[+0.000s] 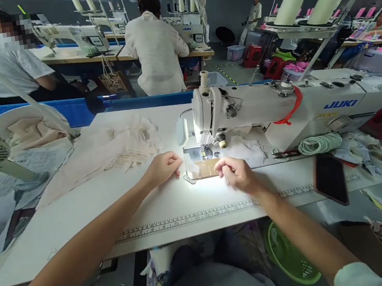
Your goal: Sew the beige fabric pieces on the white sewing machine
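As you sit at the bench: the white tabletop (pixel 79 214) runs 9 to 3 o'clock, with a printed ruler strip (pixel 188 219) along its near edge.
Machine: white JUKI sewing machine (pixel 279 105) at 1 o'clock, its lamp glaring on the plate, steel presser foot (pixel 207 151) at 12.
Work piece: small tan rectangular fabric piece (pixel 206 168) lies flat at 12 o'clock, just in front of the foot, between your hands.
Left hand: your left hand (pixel 163 165) sits at 11 o'clock, curled into a loose fist, fingertips down just beside the piece's left edge. Contact with it can't be made out.
Right hand: your right hand (pixel 238 174) sits at 1 o'clock, fingers drawn together, thumb and forefinger apparently pinching the piece's right edge.
Progress (judgement): the piece looks lined up at the foot but not fed through. No seam shows, though glare hides detail.
Stock: heap of cream fabric pieces (pixel 122 146) at 10 o'clock. Sewn or waiting, can't tell.
Clutter: coil of pale green cord (pixel 320 144) at 2 o'clock, black phone (pixel 329 179) at 3.
Under the table: green plastic basket (pixel 288 255) at 5 o'clock.
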`<action>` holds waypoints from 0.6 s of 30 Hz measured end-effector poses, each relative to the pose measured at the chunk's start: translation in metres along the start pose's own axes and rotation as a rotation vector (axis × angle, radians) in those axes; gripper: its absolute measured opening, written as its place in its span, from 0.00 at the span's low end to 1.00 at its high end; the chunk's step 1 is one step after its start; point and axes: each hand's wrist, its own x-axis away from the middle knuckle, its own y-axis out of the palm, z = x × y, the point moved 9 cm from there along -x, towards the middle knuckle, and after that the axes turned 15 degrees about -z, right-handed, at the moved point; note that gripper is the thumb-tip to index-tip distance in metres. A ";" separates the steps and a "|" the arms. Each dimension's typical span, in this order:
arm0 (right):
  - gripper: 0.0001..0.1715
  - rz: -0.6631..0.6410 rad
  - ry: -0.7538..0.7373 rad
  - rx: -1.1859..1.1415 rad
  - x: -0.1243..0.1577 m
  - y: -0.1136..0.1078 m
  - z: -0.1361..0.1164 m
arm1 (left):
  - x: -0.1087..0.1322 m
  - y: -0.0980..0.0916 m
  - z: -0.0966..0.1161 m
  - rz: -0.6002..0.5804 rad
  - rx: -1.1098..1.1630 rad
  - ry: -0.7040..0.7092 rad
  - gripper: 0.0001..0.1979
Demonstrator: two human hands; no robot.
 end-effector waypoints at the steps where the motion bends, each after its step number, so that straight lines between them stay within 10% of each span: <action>1: 0.17 0.027 -0.018 0.101 0.001 0.000 -0.003 | -0.002 0.000 0.003 0.010 -0.029 -0.016 0.13; 8: 0.23 -0.067 -0.078 0.739 -0.004 0.035 -0.023 | -0.001 -0.003 0.013 0.093 -0.274 -0.146 0.09; 18: 0.22 -0.059 -0.094 0.907 -0.005 0.034 -0.026 | 0.016 -0.026 -0.001 0.027 -0.521 -0.105 0.19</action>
